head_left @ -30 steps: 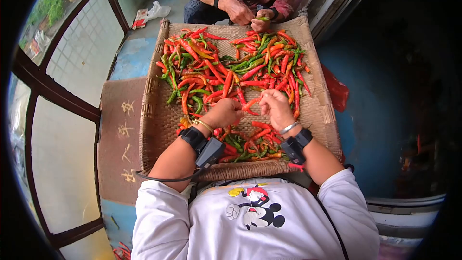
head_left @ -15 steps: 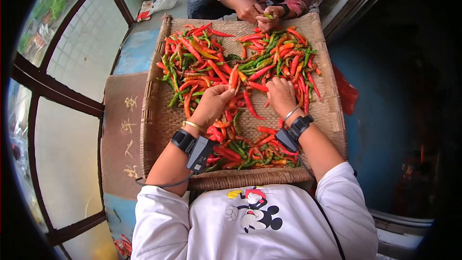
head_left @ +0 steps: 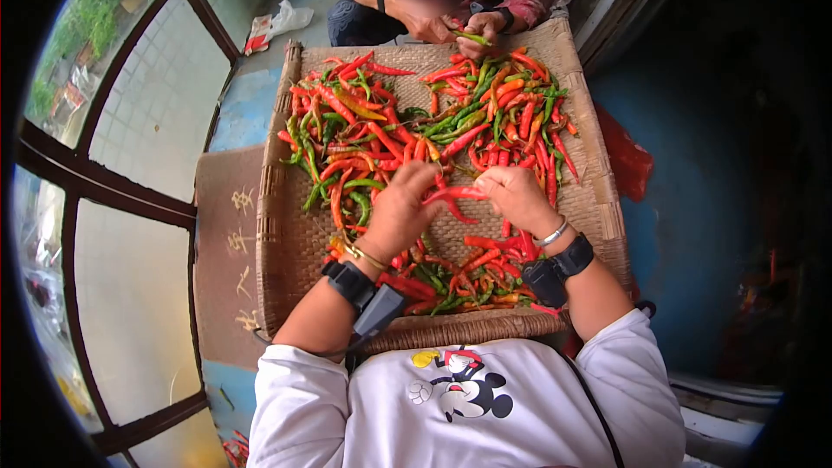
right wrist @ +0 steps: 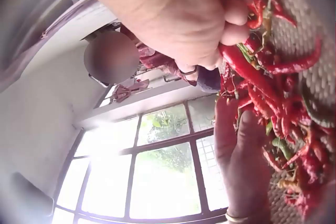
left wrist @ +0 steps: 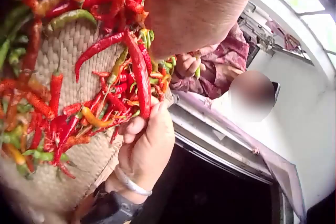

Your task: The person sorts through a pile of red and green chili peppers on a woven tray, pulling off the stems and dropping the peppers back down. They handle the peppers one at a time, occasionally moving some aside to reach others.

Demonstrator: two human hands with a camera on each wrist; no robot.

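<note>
My right hand (head_left: 518, 198) pinches the end of a red chili pepper (head_left: 466, 193) between thumb and fingers, over the woven tray. The pepper's other end points toward my left hand (head_left: 400, 204), whose fingers are close to it. In the right wrist view, the left hand (right wrist: 244, 155) has its thumb and a finger pointing up, a gap between them. The left wrist view shows the glossy pepper (left wrist: 139, 77) rising from the fingers of the right hand (left wrist: 149, 137). Another red pepper (head_left: 455, 208) appears just below the held one.
Red and green peppers lie in piles on the woven tray (head_left: 303, 282): far left (head_left: 355, 121), far right (head_left: 511, 113) and near edge (head_left: 468, 282). Across the tray another person's hands (head_left: 455, 33) hold a green pepper (head_left: 472, 37). A window frame (head_left: 104, 186) stands at left.
The left hand held up an orange-red pepper half a second ago, while the right reached into the far-right pile. Now the right hand is back near the left with a red pepper.
</note>
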